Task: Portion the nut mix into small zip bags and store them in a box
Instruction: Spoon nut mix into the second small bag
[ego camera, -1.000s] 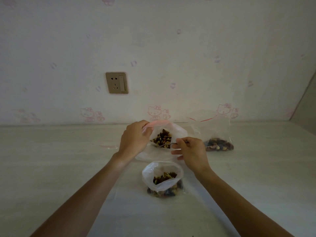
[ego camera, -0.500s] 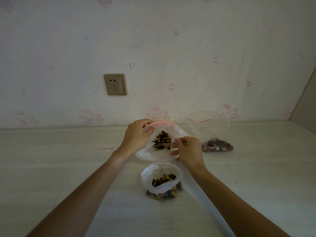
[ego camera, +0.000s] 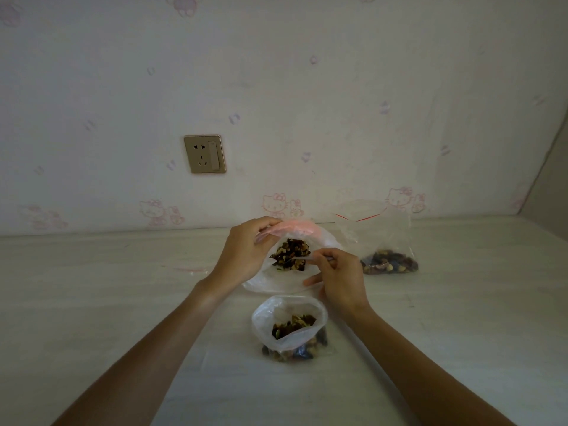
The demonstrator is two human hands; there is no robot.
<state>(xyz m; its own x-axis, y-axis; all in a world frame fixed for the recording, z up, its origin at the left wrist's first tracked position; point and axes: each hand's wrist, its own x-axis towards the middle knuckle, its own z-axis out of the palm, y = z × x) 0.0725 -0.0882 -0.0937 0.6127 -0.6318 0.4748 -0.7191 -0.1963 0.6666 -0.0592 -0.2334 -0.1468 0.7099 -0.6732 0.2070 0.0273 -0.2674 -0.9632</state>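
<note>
- Left hand (ego camera: 246, 256) pinches the large nut bag's (ego camera: 285, 281) rim open.
- Right hand (ego camera: 338, 278) grips a spoon (ego camera: 302, 258) inside it.
- The open small bag (ego camera: 290, 327) lies directly nearer the person, closest to that spoon hand.

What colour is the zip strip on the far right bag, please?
Red, on the far right bag, seen in the head view.

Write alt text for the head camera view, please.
A person's left hand holds open a large bag of nut mix while the right hand scoops inside; two small bags with nuts sit on the table.

open bag (ego camera: 289, 325) before large bag (ego camera: 295, 238)
</note>
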